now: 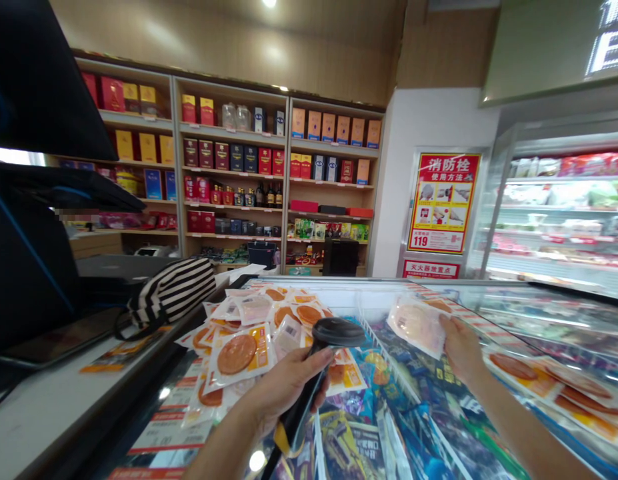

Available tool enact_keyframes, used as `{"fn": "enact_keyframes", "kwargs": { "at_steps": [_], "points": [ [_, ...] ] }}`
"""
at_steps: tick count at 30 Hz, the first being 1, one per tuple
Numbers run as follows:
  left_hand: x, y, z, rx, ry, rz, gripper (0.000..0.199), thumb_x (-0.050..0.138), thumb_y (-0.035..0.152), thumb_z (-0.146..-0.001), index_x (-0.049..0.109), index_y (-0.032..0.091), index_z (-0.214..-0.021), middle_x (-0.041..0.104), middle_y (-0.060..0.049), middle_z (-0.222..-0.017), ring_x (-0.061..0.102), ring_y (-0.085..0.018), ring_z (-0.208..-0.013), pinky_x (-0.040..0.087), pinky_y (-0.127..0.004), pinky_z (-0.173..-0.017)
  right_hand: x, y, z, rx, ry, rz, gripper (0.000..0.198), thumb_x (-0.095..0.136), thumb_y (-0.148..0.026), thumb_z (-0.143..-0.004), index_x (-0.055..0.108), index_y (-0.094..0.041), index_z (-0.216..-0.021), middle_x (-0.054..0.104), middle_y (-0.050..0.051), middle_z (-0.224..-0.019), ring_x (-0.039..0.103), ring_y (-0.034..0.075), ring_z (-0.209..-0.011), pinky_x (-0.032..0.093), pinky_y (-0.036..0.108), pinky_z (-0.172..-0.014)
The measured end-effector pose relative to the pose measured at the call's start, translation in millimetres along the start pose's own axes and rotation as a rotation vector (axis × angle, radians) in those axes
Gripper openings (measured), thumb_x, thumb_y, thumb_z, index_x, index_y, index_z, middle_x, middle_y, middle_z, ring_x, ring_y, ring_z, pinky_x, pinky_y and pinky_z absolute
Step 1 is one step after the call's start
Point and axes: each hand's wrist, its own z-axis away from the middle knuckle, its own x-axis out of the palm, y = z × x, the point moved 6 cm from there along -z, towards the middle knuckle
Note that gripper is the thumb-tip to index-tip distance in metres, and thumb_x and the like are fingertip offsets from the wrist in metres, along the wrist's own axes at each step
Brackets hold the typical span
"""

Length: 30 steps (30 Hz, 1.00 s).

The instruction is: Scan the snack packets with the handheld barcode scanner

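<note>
The red and yellow poster (444, 203) on the white wall reads 消防栓 使用方法, with 119 at its lower left; the sign (431, 269) under it says 灭火器放置点. Several dark and red boxes (221, 157) on the shelves (231, 137) seem to carry the character 郎. Near the freezer's left edge, red and white price labels (171, 427) show a figure ending in 00; I can't make out the digit in front.

My left hand (291, 383) is wrapped round the handle of a black scanner (336, 331), thumb along its upper part. My right hand (461, 347) pinches the right edge of a clear pack (416, 325), held up over the freezer (349, 287), right of middle and towards its far edge. I can't read any print on it.

A pile (237, 353) of flat packs with orange-brown rounds and yellow panels spreads from the freezer's far left corner down its left side; some show barcodes. A second pile (563, 393) lies by the right side. Bright bags (343, 443) fill the wire baskets below.

Left of the freezer, a striped pouch (176, 290) sits on the counter (53, 407) beside a dark screen (43, 80). A lit fridge (563, 237) stands to the right.
</note>
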Motion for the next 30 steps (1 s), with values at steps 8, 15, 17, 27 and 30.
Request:
{"fn": "enact_keyframes", "kwargs": {
  "at_steps": [8, 15, 17, 27, 30],
  "points": [
    [10.6, 6.8, 9.3, 0.038, -0.178, 0.297, 0.016, 0.052, 0.028, -0.068, 0.051, 0.013, -0.073, 0.055, -0.003, -0.066, 0.052, -0.011, -0.057, 0.039, -0.025, -0.057, 10.4, 8.5, 12.7, 0.057, 0.005, 0.069, 0.026, 0.053, -0.029, -0.052, 0.047, -0.02, -0.076, 0.055, -0.004, -0.055, 0.055, 0.014, -0.053, 0.043, 0.025, -0.048],
    [2.8, 1.5, 3.6, 0.03, -0.088, 0.295, 0.013, 0.048, 0.027, -0.069, 0.048, 0.015, -0.072, 0.054, -0.001, -0.064, 0.051, -0.01, -0.049, 0.035, -0.023, -0.048, 27.7, 16.1, 32.8, 0.148, -0.306, 0.6, 0.044, 0.053, -0.024, -0.052, 0.044, -0.021, -0.094, 0.057, -0.002, -0.064, 0.055, 0.015, -0.055, 0.041, 0.025, -0.045],
    [3.8, -2.5, 2.3, -0.017, -0.096, 0.3, 0.019, 0.046, 0.032, -0.069, 0.049, 0.013, -0.071, 0.054, -0.002, -0.065, 0.051, -0.01, -0.049, 0.037, -0.024, -0.049, 34.4, 19.7, 39.1, 0.184, -0.432, 0.674, 0.057, 0.056, -0.027, -0.051, 0.04, -0.022, -0.105, 0.057, -0.003, -0.061, 0.055, 0.015, -0.053, 0.04, 0.024, -0.043],
    [4.5, 2.5, 5.1, -0.031, -0.014, 0.267, 0.026, 0.05, 0.041, -0.066, 0.046, 0.015, -0.065, 0.048, 0.003, -0.055, 0.041, -0.005, -0.04, 0.03, -0.018, -0.039, 41.6, 13.4, 33.9, -0.026, -0.468, 0.633, 0.03, 0.051, -0.038, -0.061, 0.054, -0.019, -0.084, 0.062, 0.001, -0.074, 0.056, 0.017, -0.066, 0.041, 0.025, -0.056],
    [6.5, 3.0, 5.1, -0.014, -0.029, 0.25, 0.028, 0.049, 0.043, -0.066, 0.046, 0.015, -0.065, 0.048, 0.003, -0.055, 0.042, -0.005, -0.04, 0.031, -0.018, -0.039, 29.2, 5.1, 23.9, -0.176, -0.187, 0.58, 0.035, 0.05, -0.039, -0.062, 0.05, -0.018, -0.09, 0.061, 0.003, -0.082, 0.055, 0.018, -0.072, 0.041, 0.027, -0.061]
  ]
}}
